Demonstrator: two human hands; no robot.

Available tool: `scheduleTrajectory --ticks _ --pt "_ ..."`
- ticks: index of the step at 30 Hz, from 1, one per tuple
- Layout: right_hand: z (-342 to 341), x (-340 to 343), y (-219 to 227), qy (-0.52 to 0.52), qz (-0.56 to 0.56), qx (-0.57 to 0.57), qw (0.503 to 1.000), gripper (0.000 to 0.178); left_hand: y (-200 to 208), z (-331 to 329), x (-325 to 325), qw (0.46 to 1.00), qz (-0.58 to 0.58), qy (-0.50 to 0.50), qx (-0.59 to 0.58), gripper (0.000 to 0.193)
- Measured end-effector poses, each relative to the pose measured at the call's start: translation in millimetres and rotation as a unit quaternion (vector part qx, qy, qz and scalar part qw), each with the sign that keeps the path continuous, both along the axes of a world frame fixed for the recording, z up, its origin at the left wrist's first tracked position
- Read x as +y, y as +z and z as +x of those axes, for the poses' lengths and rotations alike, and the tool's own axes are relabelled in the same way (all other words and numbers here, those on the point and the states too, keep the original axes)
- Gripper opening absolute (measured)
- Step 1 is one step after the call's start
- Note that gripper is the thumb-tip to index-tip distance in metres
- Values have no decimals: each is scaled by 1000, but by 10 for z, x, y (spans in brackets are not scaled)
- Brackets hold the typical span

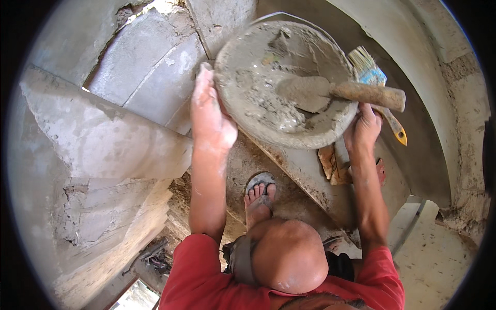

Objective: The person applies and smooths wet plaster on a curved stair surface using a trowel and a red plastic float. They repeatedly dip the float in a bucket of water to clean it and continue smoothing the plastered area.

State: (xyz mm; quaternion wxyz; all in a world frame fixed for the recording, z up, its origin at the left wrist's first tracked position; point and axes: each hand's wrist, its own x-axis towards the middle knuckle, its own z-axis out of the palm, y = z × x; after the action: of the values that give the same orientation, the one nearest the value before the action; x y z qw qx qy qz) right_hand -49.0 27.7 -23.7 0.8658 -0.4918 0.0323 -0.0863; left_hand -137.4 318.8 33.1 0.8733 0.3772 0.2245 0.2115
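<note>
Bucket (289,139) sits upper centre of the frame between our hands, our left hand's (213,119) fingers pressed together, nearly straight, along its side. Uneven support could tip out lumpy, wet mortar (248,88); a jolt could dislodge the trowel (346,92), its rounded handle overhanging. Our right hand's (365,126) fingers are mostly hidden: we cannot tell their grip. Beside it, a stiff-bristled brush (373,77) slants.

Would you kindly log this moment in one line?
left hand: on bucket, left; right hand: on bucket, right; contents: grey mortar, trowel blade; brush: right rim
</note>
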Motion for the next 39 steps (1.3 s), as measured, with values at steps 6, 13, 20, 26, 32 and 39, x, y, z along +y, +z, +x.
scheduleTrajectory --ticks 6,13,20,26,32,39 --pt "221 629 175 38 -44 17 998 20 135 49 449 999 15 33 -1 51" --pt "379 801 153 36 -183 -69 980 22 135 170 580 999 14 37 4 53" --pt "-88 -160 244 -154 -540 -230 795 28 -427 -82 492 981 127 147 24 53" --pt "247 31 318 -214 -589 -378 682 40 -981 -651 -425 987 132 88 -9 36" --pt "198 -445 419 -305 -621 -291 661 38 -1052 -811 -886 976 204 52 -49 20" --pt "-153 -492 479 -285 -657 -357 600 48 -917 -643 -1085 953 290 9 -91 18"
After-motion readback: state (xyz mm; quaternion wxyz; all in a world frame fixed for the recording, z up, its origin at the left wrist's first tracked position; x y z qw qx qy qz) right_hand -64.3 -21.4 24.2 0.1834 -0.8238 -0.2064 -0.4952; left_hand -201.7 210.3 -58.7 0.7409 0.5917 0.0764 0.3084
